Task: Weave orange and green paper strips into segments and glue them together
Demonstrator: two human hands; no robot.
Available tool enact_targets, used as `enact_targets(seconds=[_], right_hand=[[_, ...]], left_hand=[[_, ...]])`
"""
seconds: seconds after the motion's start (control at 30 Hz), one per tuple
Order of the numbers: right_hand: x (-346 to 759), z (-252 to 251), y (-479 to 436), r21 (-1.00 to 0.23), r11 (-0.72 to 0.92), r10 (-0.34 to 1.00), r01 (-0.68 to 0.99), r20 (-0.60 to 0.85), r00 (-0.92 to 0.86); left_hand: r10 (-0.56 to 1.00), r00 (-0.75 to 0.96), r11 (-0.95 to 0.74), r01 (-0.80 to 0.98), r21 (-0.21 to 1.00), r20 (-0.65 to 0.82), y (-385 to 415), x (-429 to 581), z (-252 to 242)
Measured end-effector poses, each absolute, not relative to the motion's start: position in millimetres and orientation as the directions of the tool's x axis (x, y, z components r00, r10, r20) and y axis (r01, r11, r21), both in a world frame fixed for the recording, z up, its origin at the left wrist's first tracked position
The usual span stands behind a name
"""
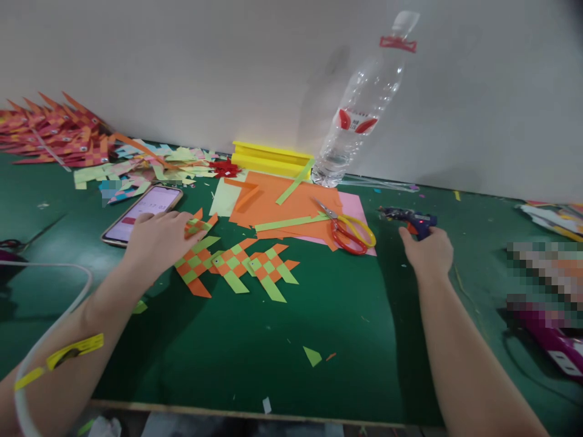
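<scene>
My left hand (157, 240) is closed on an orange and green woven paper fish (198, 227), most of it hidden behind the fingers. Below and to its right, several more woven paper fish (232, 264) overlap in a row on the green tabletop; small eyes show on two of them. A blue hot glue gun (423, 224) with a lit red spot is gripped by my right hand (430, 252), its nozzle pointing left. Between the hands, scissors (348, 230) with red and yellow handles rest partly open on orange paper sheets (277, 203).
Behind the sheets a water bottle (355, 115) stands near the wall, beside a yellow folded strip (273, 160). A phone (146, 212) lies by my left hand. Paper scraps (155, 159) and red-orange woven pieces (54, 130) pile up back left. A purple power strip (551, 334) sits right.
</scene>
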State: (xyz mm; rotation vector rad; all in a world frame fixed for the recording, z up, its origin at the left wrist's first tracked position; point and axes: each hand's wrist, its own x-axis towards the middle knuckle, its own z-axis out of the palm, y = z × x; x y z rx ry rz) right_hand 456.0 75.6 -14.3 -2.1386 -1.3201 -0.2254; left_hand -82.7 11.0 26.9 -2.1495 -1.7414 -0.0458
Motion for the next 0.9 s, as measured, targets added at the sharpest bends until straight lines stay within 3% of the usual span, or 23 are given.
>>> enact_targets(seconds=[0.17,0.33,0.63,0.9], right_hand=[[455,-14,76,-0.418,-0.303,0.782,0.857,0.405,0.474],[449,-13,79,-0.432,-0.289,0.801,0.854,0.38,0.463],[426,-12,80,-0.427,-0.261,0.746,0.866,0.479,0.462],[409,-1,73,-0.35,-0.1,0.76,0.931,0.578,0.299]], left_hand=[[0.931,0.236,-0.175,0.958,-0.229,0.277,12,-84,24],[0.93,0.274,-0.193,0.931,-0.31,0.244,11,-83,24],[0.992,0.078,-0.054,0.974,-0.218,0.103,13,-73,32],[0.965,0.074,0.003,0.956,-0.292,0.25,5,-75,37]])
